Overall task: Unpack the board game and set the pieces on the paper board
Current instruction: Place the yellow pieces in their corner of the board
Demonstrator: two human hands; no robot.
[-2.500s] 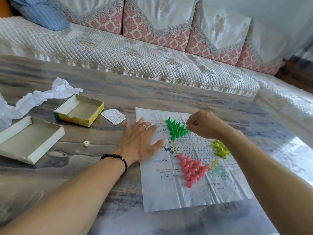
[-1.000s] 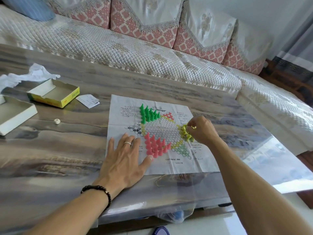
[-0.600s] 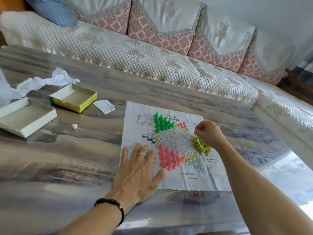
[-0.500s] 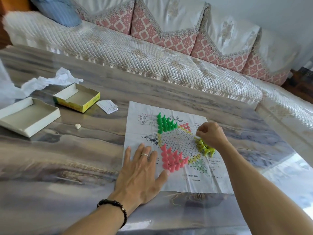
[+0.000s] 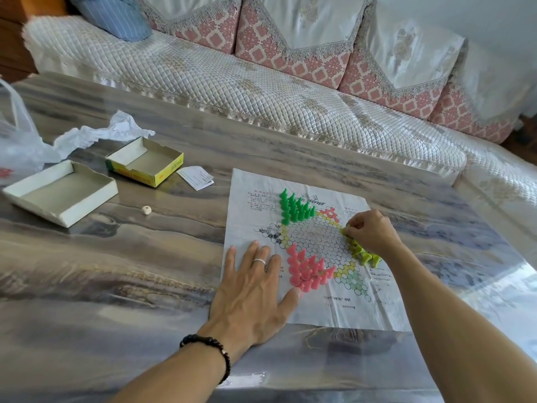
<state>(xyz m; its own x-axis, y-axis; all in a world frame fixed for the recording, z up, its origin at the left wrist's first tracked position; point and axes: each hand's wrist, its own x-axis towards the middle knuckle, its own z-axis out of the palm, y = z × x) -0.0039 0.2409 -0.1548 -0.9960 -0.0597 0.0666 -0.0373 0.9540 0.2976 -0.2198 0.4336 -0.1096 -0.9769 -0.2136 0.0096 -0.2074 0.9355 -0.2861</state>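
We press our left hand [image 5: 250,298] flat on the paper board's [image 5: 343,312] left edge, near the table's [image 5: 116,271] front. Our right hand [image 5: 372,234] pinches a yellow piece [image 5: 346,230] at the yellow pieces [image 5: 364,255] on the board's right side.

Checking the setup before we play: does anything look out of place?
One small white die lies on the bare table, left of the paper board, apart from the boxes. The yellow pieces look jumbled.
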